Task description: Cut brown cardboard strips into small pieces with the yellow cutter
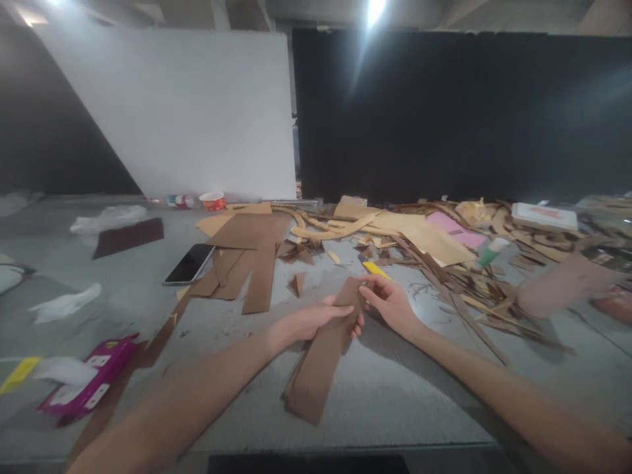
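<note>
Both hands grip a long brown cardboard strip [323, 359] on the worktop [395, 401]: left hand [316, 319] fingers laid across it, right hand [390, 303] fingers pinching its far end, just before a yellow cutter [375, 269].

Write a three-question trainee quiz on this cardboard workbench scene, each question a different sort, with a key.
1. True or false: both hands grip the same long cardboard strip.
2. What lies just left of the flat cardboard pieces? A) smartphone B) scissors C) stapler
3. Fill in: the box at the table's near left edge is ______ in colour.

Key
1. True: the left hand and right hand both hold its far end.
2. A: the smartphone lies face up.
3. Magenta: the magenta box.
</note>
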### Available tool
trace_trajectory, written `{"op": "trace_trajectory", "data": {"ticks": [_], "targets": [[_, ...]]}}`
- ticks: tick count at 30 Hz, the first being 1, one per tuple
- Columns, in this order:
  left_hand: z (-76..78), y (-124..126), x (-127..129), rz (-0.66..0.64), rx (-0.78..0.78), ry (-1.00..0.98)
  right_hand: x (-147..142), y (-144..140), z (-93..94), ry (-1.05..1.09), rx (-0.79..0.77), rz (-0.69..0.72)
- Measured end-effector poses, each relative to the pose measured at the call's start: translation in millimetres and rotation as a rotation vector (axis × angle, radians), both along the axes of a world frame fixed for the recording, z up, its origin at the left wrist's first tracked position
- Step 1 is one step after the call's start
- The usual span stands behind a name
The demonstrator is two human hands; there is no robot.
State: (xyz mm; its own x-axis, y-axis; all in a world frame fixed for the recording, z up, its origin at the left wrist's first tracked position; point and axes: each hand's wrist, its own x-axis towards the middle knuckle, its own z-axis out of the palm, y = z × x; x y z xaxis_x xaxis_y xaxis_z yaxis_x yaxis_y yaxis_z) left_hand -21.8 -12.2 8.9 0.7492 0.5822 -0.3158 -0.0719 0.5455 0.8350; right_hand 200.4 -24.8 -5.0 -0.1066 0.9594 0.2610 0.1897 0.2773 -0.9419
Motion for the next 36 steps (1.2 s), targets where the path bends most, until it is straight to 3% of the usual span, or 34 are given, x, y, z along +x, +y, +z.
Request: {"op": "trace_trajectory", "data": {"ticks": [10, 21, 36], "targets": [[-0.8, 1.4, -1.6, -0.021, 0.014, -0.010, 6.4, 1.9, 8.7, 0.040, 0.004, -0.093], [-7.2, 2.2, 1.9, -0.008, 0.018, -0.019, 5.2, 2.2, 3.4, -0.069, 0.016, -0.108], [1.4, -1.0, -0.3, 0.003, 0.010, 0.019, 6.0, 1.0, 7.6, -0.105, 0.022, -0.116]]}}
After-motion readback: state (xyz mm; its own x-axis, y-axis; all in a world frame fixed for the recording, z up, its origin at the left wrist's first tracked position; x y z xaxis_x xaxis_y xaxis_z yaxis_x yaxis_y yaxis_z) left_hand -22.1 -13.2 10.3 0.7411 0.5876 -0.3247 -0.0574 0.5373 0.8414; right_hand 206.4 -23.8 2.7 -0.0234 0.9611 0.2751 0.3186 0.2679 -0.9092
